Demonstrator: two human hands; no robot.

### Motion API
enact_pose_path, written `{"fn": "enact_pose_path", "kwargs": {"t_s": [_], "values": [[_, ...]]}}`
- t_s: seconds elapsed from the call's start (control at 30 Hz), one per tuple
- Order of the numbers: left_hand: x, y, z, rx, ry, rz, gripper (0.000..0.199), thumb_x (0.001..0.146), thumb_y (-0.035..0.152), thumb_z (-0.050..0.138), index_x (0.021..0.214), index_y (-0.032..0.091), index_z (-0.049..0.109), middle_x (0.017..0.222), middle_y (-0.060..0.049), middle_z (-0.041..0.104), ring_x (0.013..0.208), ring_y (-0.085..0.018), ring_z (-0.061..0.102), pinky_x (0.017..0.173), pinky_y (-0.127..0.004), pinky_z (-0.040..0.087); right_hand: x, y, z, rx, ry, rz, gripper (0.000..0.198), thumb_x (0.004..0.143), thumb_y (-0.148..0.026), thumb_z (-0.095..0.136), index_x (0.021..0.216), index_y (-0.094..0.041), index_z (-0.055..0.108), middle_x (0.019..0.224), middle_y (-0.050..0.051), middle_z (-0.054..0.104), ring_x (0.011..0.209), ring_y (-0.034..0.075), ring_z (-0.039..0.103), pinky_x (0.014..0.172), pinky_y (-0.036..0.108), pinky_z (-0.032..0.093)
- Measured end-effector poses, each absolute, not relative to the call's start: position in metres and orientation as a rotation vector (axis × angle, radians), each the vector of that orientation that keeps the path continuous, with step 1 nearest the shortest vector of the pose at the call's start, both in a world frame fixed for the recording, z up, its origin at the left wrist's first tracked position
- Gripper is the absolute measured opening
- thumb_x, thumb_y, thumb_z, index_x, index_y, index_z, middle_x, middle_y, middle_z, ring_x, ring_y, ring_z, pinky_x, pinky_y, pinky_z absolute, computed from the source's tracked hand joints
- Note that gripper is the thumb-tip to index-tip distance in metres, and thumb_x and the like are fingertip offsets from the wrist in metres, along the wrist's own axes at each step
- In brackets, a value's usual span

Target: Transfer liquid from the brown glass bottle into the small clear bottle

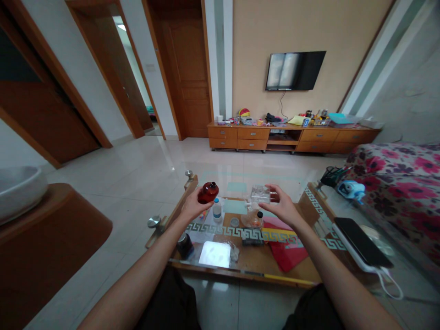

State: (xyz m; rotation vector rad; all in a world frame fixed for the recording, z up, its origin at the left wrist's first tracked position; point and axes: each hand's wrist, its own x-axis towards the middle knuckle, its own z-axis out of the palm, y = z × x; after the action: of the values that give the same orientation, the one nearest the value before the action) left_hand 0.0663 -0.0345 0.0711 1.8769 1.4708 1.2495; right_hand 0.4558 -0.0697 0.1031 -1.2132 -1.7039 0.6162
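Note:
My left hand (pixel 193 205) is closed around a dark red-brown bottle (pixel 208 192) with a narrow black neck, held tilted above the left part of the glass table. At the right, my right hand (pixel 282 207) curves around the right end of a clear square container (pixel 260 194), thumb at its near side and fingers at its far side. Between the hands stands a small clear bottle with a blue cap (pixel 217 211). A round clear bottle with a black cap (pixel 256 219) is nearer to me, below the clear container.
The glass table (pixel 240 271) has metal corner knobs (pixel 154 222). Around its top are a dark jar (pixel 185 245), a small round lid (pixel 234 222) and a phone (pixel 362 240) with a white cable. A flowered sofa (pixel 398 178) borders the right; a white basin (pixel 20 190) stands left.

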Motion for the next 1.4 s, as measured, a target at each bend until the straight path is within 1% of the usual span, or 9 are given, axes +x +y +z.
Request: {"fn": "enact_pose_path", "kwargs": {"t_s": [0.13, 0.27, 0.43, 0.53, 0.67, 0.87, 1.03, 1.23, 1.4], "values": [[0.088, -0.044, 0.087, 1.897, 1.435, 1.214, 0.075, 0.068, 0.042, 0.088, 0.136, 0.02, 0.064, 0.127, -0.013, 0.072, 0.118, -0.033, 0.067, 0.108, -0.049, 0.05, 0.449, -0.068, 0.097, -1.199, -1.737, 0.577, 0.074, 0.076, -0.05, 0.086, 0.14, -0.03, 0.055, 0.134, 0.01, 0.064, 0.112, 0.029, 0.068, 0.093, 0.049, 0.06], [0.103, -0.051, 0.096, 1.945, 1.408, 1.153, 0.073, 0.07, 0.047, 0.087, 0.134, 0.023, 0.066, 0.127, -0.011, 0.072, 0.117, -0.032, 0.067, 0.107, -0.046, 0.051, 0.448, -0.067, 0.092, -1.203, -1.796, 0.502, 0.074, 0.077, -0.045, 0.085, 0.143, -0.031, 0.054, 0.137, 0.01, 0.062, 0.114, 0.03, 0.066, 0.092, 0.049, 0.06], [0.11, -0.056, 0.097, 1.976, 1.332, 1.02, 0.07, 0.073, 0.048, 0.084, 0.137, 0.025, 0.066, 0.121, -0.01, 0.075, 0.105, -0.031, 0.072, 0.096, -0.045, 0.055, 0.45, -0.065, 0.088, -1.22, -1.832, 0.407, 0.076, 0.078, -0.042, 0.083, 0.147, -0.032, 0.052, 0.142, 0.01, 0.061, 0.123, 0.032, 0.063, 0.099, 0.052, 0.056], [0.113, -0.059, 0.095, 2.023, 1.232, 0.882, 0.064, 0.074, 0.049, 0.083, 0.132, 0.025, 0.069, 0.116, -0.011, 0.077, 0.098, -0.031, 0.073, 0.09, -0.043, 0.057, 0.45, -0.064, 0.086, -1.238, -1.856, 0.356, 0.077, 0.079, -0.042, 0.082, 0.149, -0.03, 0.05, 0.142, 0.011, 0.062, 0.123, 0.033, 0.063, 0.101, 0.053, 0.055], [0.118, -0.062, 0.091, 2.058, 1.141, 0.755, 0.069, 0.073, 0.05, 0.084, 0.135, 0.024, 0.068, 0.111, -0.011, 0.078, 0.094, -0.03, 0.074, 0.086, -0.042, 0.058, 0.446, -0.064, 0.087, -1.26, -1.891, 0.294, 0.077, 0.079, -0.039, 0.081, 0.15, -0.029, 0.051, 0.14, 0.012, 0.064, 0.12, 0.033, 0.065, 0.102, 0.053, 0.054], [0.124, -0.06, 0.09, 2.078, 1.106, 0.732, 0.068, 0.071, 0.048, 0.085, 0.133, 0.025, 0.07, 0.112, -0.011, 0.077, 0.095, -0.031, 0.073, 0.085, -0.043, 0.058, 0.44, -0.063, 0.088, -1.231, -1.952, 0.259, 0.078, 0.08, -0.038, 0.08, 0.151, -0.032, 0.049, 0.145, 0.009, 0.062, 0.122, 0.031, 0.065, 0.105, 0.053, 0.052], [0.125, -0.06, 0.092, 2.074, 1.111, 0.747, 0.067, 0.07, 0.048, 0.086, 0.132, 0.026, 0.071, 0.109, -0.01, 0.078, 0.095, -0.031, 0.073, 0.087, -0.044, 0.057, 0.44, -0.063, 0.088, -1.237, -1.98, 0.223, 0.08, 0.081, -0.036, 0.079, 0.154, -0.033, 0.046, 0.147, 0.01, 0.06, 0.123, 0.032, 0.064, 0.107, 0.055, 0.051], [0.124, -0.06, 0.093, 2.164, 1.143, 0.759, 0.067, 0.072, 0.052, 0.085, 0.133, 0.026, 0.071, 0.111, -0.01, 0.078, 0.092, -0.031, 0.073, 0.08, -0.039, 0.055, 0.438, -0.069, 0.096, -1.217, -2.069, 0.17, 0.077, 0.083, -0.035, 0.078, 0.153, -0.033, 0.046, 0.146, 0.009, 0.06, 0.129, 0.033, 0.06, 0.109, 0.053, 0.05], [0.123, -0.06, 0.092, 2.225, 1.164, 0.75, 0.067, 0.071, 0.054, 0.085, 0.13, 0.026, 0.072, 0.107, -0.01, 0.079, 0.086, -0.03, 0.073, 0.074, -0.037, 0.054, 0.436, -0.073, 0.102, -1.232, -2.123, 0.13, 0.077, 0.084, -0.032, 0.076, 0.154, -0.034, 0.045, 0.146, 0.01, 0.058, 0.127, 0.033, 0.061, 0.106, 0.053, 0.051]]}}
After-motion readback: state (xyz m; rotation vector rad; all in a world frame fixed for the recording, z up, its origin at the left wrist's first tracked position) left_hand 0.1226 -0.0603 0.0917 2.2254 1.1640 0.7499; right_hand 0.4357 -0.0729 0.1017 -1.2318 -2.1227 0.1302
